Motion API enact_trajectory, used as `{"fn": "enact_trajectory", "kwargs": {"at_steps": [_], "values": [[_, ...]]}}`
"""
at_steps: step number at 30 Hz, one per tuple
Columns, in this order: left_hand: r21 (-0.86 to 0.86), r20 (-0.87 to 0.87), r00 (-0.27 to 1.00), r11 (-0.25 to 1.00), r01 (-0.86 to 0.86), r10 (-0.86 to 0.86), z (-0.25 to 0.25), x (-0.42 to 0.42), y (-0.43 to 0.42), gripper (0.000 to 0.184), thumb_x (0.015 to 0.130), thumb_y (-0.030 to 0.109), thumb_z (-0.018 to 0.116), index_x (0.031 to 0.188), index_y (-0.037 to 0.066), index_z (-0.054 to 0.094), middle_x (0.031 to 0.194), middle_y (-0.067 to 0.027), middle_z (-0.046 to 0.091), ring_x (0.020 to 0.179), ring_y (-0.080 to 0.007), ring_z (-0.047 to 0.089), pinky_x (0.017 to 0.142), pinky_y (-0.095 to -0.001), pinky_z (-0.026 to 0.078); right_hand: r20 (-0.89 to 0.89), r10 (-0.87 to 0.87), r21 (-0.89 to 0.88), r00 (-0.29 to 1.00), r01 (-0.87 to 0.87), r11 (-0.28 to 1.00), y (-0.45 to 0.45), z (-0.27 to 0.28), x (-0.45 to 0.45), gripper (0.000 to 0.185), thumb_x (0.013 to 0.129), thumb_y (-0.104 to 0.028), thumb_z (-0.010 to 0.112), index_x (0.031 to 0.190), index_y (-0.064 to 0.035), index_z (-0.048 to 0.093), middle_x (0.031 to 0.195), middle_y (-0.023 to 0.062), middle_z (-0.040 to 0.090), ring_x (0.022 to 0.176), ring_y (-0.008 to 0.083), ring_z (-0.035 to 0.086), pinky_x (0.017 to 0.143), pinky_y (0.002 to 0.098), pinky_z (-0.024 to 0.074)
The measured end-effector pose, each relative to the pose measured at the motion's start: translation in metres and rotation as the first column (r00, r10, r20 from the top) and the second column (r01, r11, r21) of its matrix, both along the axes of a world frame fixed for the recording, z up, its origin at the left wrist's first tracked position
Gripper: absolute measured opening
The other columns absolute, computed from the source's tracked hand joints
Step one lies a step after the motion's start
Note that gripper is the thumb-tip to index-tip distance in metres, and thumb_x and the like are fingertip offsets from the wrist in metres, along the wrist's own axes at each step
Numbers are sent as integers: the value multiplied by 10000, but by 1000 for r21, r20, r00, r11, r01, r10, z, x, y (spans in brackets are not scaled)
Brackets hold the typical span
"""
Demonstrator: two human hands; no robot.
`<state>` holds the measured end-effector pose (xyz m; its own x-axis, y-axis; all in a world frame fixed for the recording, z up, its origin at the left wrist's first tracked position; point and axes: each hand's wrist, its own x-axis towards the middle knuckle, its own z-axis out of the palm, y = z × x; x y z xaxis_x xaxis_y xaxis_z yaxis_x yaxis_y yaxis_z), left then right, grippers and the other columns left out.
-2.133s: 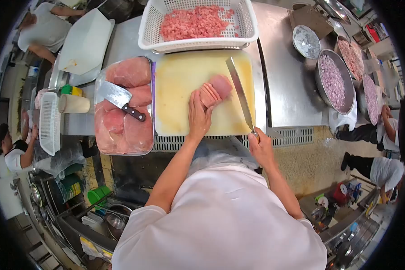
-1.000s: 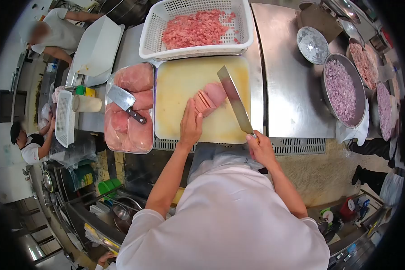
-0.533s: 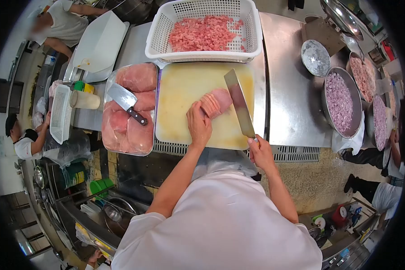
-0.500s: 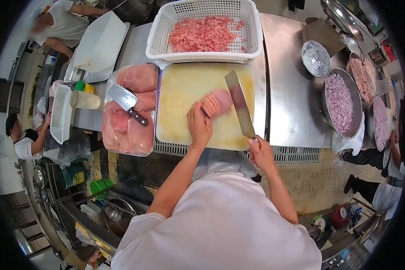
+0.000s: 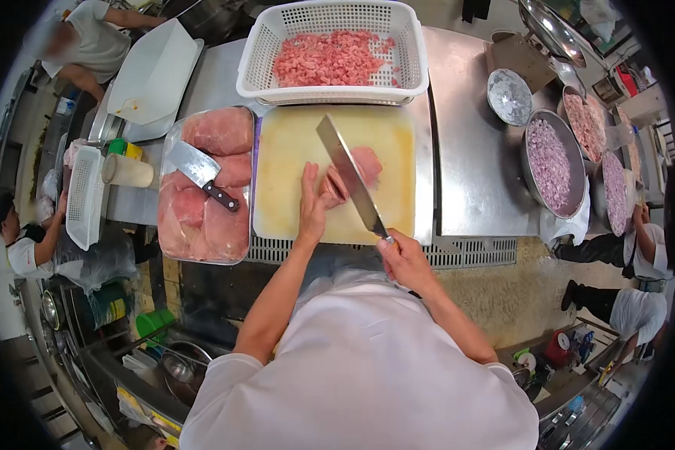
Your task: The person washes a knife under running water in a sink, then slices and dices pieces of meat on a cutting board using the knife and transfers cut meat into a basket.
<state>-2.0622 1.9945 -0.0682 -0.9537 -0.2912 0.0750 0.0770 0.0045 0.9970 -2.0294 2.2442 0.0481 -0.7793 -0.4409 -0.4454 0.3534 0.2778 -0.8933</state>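
Observation:
On the yellowed white cutting board (image 5: 292, 142) lies a piece of raw pink meat (image 5: 367, 161), with cut slices (image 5: 333, 186) at its left end. My right hand (image 5: 403, 259) is wrapped round the handle of a long, broad-bladed knife (image 5: 346, 166). Its blade slants up and left across the meat, between the slices and the larger piece. Fingers stretched out, my left hand (image 5: 312, 202) is beside the slices, with the thumb side against them. The blade hides part of the meat.
A white perforated basket (image 5: 331, 94) of diced meat stands behind the board. Left of it, a tray (image 5: 205, 260) holds large meat pieces with a cleaver (image 5: 200, 166) on top. A bowl of chopped onion (image 5: 551, 161) stands right. Co-workers are at both sides.
The knife has moved left, from the meat's right side to beside the slices. My left fingers have straightened from their bent hold on the meat, and the slices have shifted left.

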Motion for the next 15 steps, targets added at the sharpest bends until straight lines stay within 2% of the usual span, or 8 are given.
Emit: {"fn": "enact_trajectory", "kwargs": {"at_steps": [1, 4, 7, 10, 13, 14, 15], "values": [[79, -20, 999, 996, -29, 30, 0, 1, -2, 831, 932, 141, 533, 1669, 6, 173, 1709, -241, 245, 1609, -337, 211, 1299, -449, 179, 12, 26, -4, 1000, -26, 1000, -6, 3, 1, 406, 1081, -311, 610, 1337, 4, 632, 590, -5, 540, 479, 90, 508, 476, 275, 421], [95, -26, 997, 993, -67, 69, -6, 6, 1, 834, 933, 141, 524, 1670, -1, 160, 1714, -258, 217, 1609, -360, 204, 1296, -456, 176, 18, 25, 31, 1000, -26, 999, -19, 8, 2, 399, 1068, -294, 627, 1303, 27, 648, 609, 5, 532, 512, 90, 523, 500, 275, 429], [32, -18, 984, 984, -177, 178, -11, 6, 17, 816, 912, 144, 556, 1631, -36, 216, 1654, -267, 301, 1558, -392, 286, 1275, -468, 218, -88, 49, 89, 995, -41, 995, -26, -3, -2, 406, 1060, -293, 627, 1279, 49, 649, 639, 56, 564, 573, 138, 575, 562, 312, 473], [-312, -57, 961, 910, -274, 270, -10, 6, 33, 686, 862, 95, 595, 1488, -57, 357, 1489, -267, 425, 1413, -435, 394, 1208, -510, 282, -136, 87, 201, 987, -58, 978, -34, -15, -8, 423, 1056, -311, 621, 1257, 61, 645, 705, 140, 628, 655, 249, 638, 650, 383, 514], [-456, -81, 944, 831, -320, 319, -7, -2, 45, 538, 812, 38, 614, 1310, -37, 423, 1312, -248, 465, 1256, -442, 427, 1124, -542, 318, -211, 132, 270, 969, -72, 960, -44, -22, -18, 441, 1054, -338, 615, 1241, 61, 642, 792, 212, 682, 724, 361, 672, 710, 444, 528], [-466, -128, 931, 808, -361, 342, -6, -6, 48, 464, 798, -14, 582, 1237, -16, 428, 1265, -244, 466, 1198, -444, 426, 1083, -553, 322, -246, 147, 283, 958, -74, 956, -46, -23, -19, 447, 1053, -348, 613, 1236, 59, 642, 822, 233, 697, 744, 396, 678, 724, 461, 530], [-473, -138, 932, 804, -361, 337, -7, -7, 48, 453, 800, -16, 580, 1228, -18, 431, 1253, -243, 471, 1192, -444, 431, 1082, -556, 324, -219, 157, 302, 963, -86, 949, -44, -23, -19, 450, 1053, -352, 613, 1237, 57, 640, 826, 236, 699, 756, 403, 683, 729, 463, 530]]}}
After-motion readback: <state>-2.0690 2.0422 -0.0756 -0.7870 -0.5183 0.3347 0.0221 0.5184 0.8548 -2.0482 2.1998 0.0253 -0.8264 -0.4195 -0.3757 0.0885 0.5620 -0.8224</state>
